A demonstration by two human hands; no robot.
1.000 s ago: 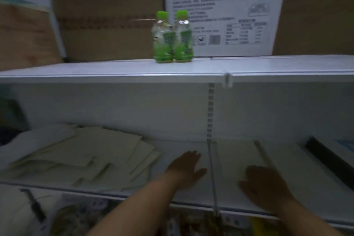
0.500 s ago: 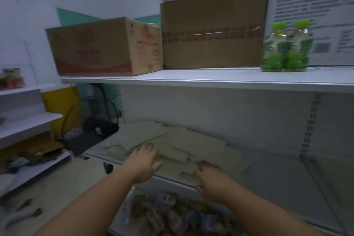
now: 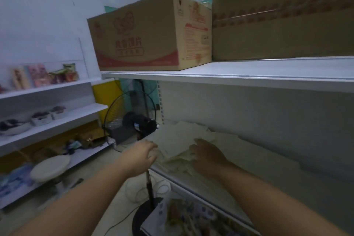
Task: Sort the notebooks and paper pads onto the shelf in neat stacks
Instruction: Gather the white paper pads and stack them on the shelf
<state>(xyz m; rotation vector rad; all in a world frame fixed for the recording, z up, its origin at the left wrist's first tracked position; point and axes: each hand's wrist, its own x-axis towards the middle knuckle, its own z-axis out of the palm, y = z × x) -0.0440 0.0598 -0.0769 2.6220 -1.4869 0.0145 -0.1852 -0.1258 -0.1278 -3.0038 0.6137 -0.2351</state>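
Note:
A loose pile of pale notebooks and paper pads (image 3: 183,138) lies scattered at the left end of the white lower shelf (image 3: 249,174). My left hand (image 3: 141,157) is at the pile's left corner, thumb above and fingers curled under the edge of a pad. My right hand (image 3: 207,156) rests palm down on the pile's right part, its fingertips touching the pads. The light under the shelf is dim, so single pads are hard to tell apart.
Two cardboard boxes (image 3: 153,34) (image 3: 283,13) stand on the upper shelf (image 3: 239,72). A black standing fan (image 3: 134,120) is just left of the shelf end, its pole below my left hand. A round stool (image 3: 50,166) and side shelves (image 3: 53,113) with goods are further left. Snack packets (image 3: 183,216) lie below.
The view has swung left along the shelf and the green bottles have left the frame. Both hands have moved onto the pile, and the left hand has taken hold of its left edge.

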